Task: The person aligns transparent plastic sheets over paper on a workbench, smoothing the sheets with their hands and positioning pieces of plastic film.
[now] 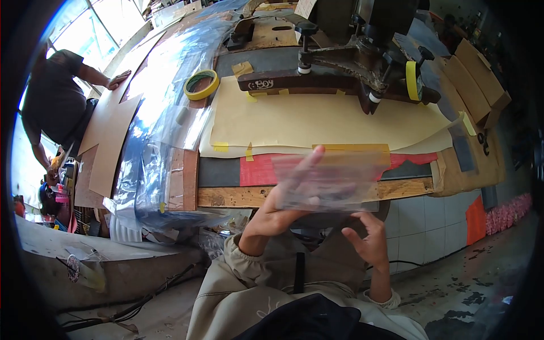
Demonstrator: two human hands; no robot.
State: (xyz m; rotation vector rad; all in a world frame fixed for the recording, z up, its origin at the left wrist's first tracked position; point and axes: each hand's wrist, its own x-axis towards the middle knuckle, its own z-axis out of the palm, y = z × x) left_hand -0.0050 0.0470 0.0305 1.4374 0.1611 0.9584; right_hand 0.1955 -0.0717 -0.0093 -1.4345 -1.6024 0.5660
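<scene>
My left hand (272, 214) grips a clear plastic sleeve (331, 184) above the table's front edge, thumb on top and the other fingers behind or under it. The plastic is smeared by motion, so I cannot tell what, if anything, is inside. A yellow-orange strip (357, 148) shows along its far side; whether it belongs to the sleeve is unclear. Just below the sleeve's right corner is my right hand (369, 238), thumb and fingers apart, holding nothing visible. Cream paper sheets (317, 124) lie beyond both hands, with a red sheet (258, 170) partly under them.
A heavy metal clamp frame (340, 62) stands on the paper. One yellow tape roll (202, 85) lies left of it; another tape roll (414, 81) hangs on its right end. Plastic film (164, 96) covers the left. A co-worker (59, 93) stands by cardboard (110, 147).
</scene>
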